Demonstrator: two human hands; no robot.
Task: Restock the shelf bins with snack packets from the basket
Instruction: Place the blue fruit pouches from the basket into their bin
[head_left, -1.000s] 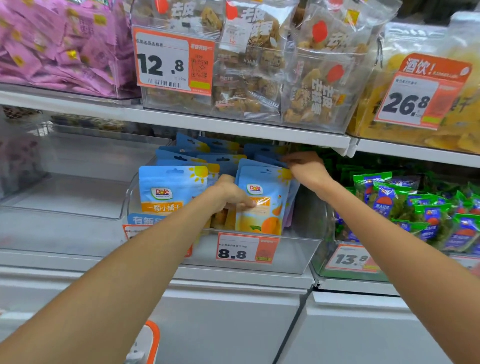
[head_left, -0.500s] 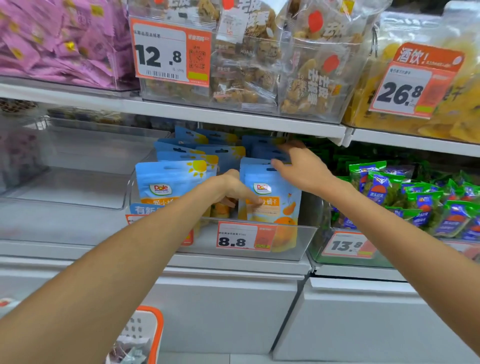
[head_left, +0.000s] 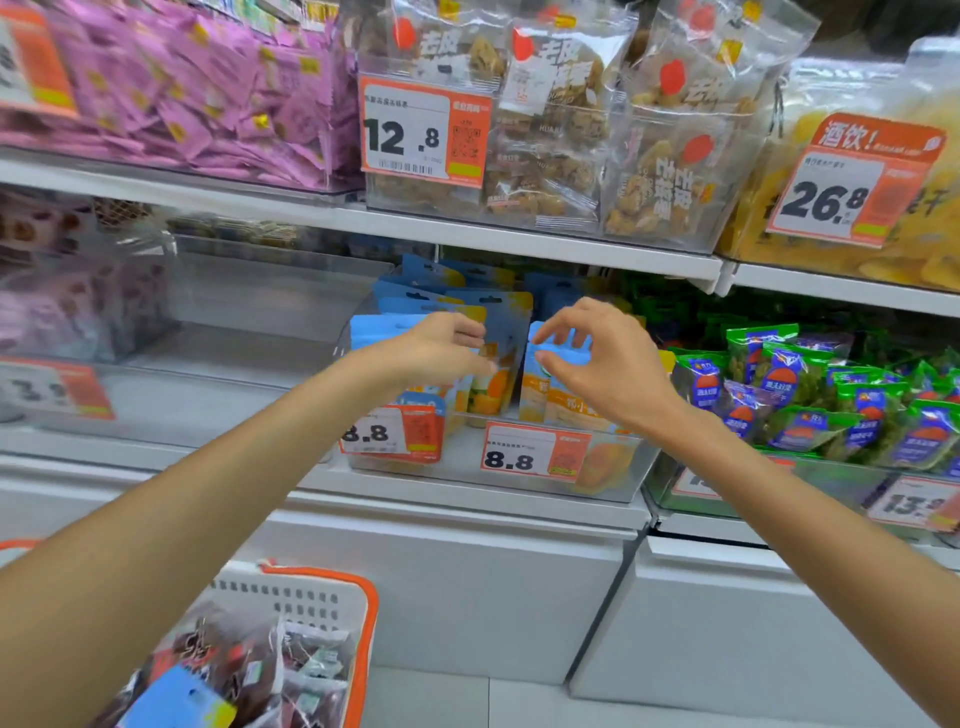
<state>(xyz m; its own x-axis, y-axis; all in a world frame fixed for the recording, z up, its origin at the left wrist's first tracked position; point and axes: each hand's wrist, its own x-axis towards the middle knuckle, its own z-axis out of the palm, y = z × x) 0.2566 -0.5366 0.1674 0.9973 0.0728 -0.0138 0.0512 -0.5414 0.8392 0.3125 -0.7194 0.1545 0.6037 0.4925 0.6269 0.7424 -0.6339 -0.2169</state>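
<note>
shelf bin (head_left: 613, 483) packets (head_left: 506, 332) half hidden behind loose-fingered left hand (head_left: 441, 345), right hand (head_left: 608, 358).

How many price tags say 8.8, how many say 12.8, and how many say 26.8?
8.8 price tags: 2
12.8 price tag: 1
26.8 price tag: 1
Total: 4

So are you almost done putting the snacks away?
Not quite. The clear bin already holds upright blue packets, so that part looks done. Both hands, left and right, hover there holding nothing. The basket still has packets, and the bin beside it looks bare.
</note>
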